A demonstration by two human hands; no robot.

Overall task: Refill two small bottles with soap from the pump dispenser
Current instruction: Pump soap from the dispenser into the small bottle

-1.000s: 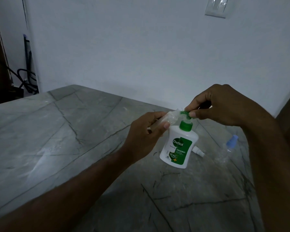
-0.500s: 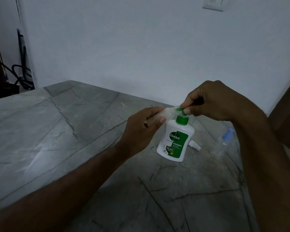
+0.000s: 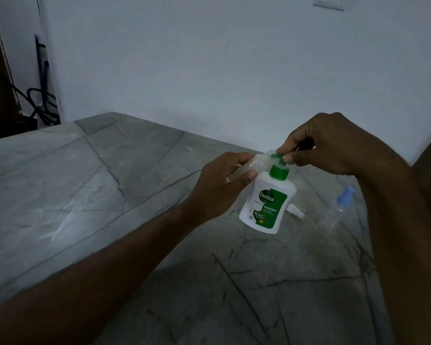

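Dispenser point(image 3: 265, 202), white w/ green label & green pump, stands upright on grey marble-look worktop point(image 3: 85, 195), right of centre. Left hand point(image 3: 223, 185) is closed round a small clear bottle point(image 3: 253, 164), held tilted, mouth end up against the pump spout; bottle's far end is hidden in the fist. Right hand point(image 3: 326, 143) sits on top of the pump head, fingers curled, thumb & fingertips pinched at the green nozzle, touching it. Can't tell if soap is flowing, too dim & blurred. A white spray cap point(image 3: 295, 211) lies on the worktop just behind-right of the dispenser. 2nd bottle point(image 3: 339, 207), clear w/ blue top, stands further right, near the right forearm, apart from the dispenser. Plain wall point(image 3: 209, 70) behind; cables point(image 3: 41, 105) in the left corner.
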